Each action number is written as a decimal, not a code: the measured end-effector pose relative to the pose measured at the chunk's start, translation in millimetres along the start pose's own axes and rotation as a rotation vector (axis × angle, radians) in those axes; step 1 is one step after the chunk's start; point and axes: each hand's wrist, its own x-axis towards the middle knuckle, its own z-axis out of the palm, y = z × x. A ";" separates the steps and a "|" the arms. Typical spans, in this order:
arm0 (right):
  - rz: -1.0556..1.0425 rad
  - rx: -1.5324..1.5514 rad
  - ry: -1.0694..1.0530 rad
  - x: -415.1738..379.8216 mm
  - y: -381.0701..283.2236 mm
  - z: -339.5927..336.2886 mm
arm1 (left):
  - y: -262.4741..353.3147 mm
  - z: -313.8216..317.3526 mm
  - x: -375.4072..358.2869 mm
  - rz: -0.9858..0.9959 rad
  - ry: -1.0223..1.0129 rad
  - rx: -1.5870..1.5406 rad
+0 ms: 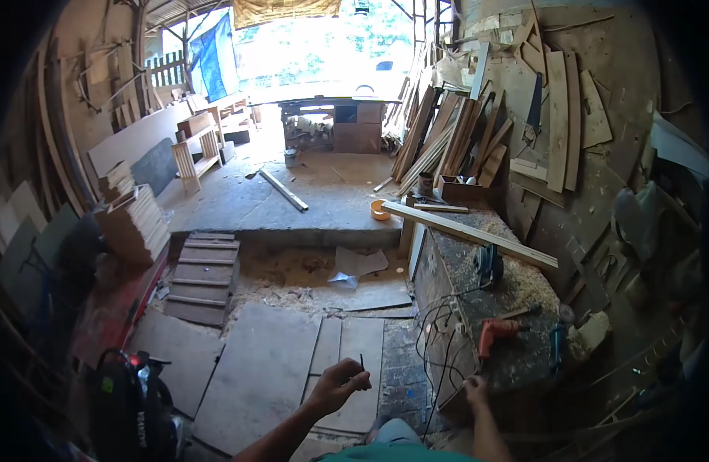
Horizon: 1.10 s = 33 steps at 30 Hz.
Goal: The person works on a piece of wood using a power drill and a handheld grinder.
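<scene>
My left hand (344,384) is raised over the floor boards at the lower middle, its fingers closed on a thin dark rod (362,361) that points up. To the right, my right hand (474,390) is at the near left edge of the workbench (454,339), fingers drawn together; what it holds, if anything, is too small to make out. Just above it on the bench lies an orange power drill (496,336). Black cables (441,327) hang down the bench's side, close to my right hand.
A long wooden strip (478,236) crosses the bench by a dark power tool (489,266) and wood shavings. A blue tool (557,346) lies right of the drill. A slatted ramp (204,279) leads to the raised floor. A black bag (131,404) stands lower left.
</scene>
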 end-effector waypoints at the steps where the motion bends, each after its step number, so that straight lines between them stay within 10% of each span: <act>1: -0.059 -0.050 0.081 43.9 5.7 -3.8 | -3.4 -6.1 26.6 -0.017 -0.020 0.038; 8: 0.196 -0.745 0.544 250.2 -77.1 -2.8 | -39.4 -50.6 214.5 0.037 0.112 0.007; 14: 0.682 -0.799 0.203 290.6 -102.9 44.8 | -67.1 -76.7 339.0 -0.017 0.158 -0.028; 25: 0.530 -0.861 0.734 257.3 -14.8 36.2 | -76.9 -74.5 533.3 -0.005 -0.179 -0.010; 27: 0.539 -0.878 0.723 250.2 -37.0 34.0 | -73.7 -68.8 562.4 0.021 -0.249 -0.026; 30: 0.715 -0.596 0.637 249.7 -237.9 41.8 | -69.6 -59.5 592.4 0.031 -0.349 -0.088; 33: 0.372 -0.803 0.874 244.2 -111.7 62.6 | -71.6 -49.5 612.5 0.036 -0.439 -0.039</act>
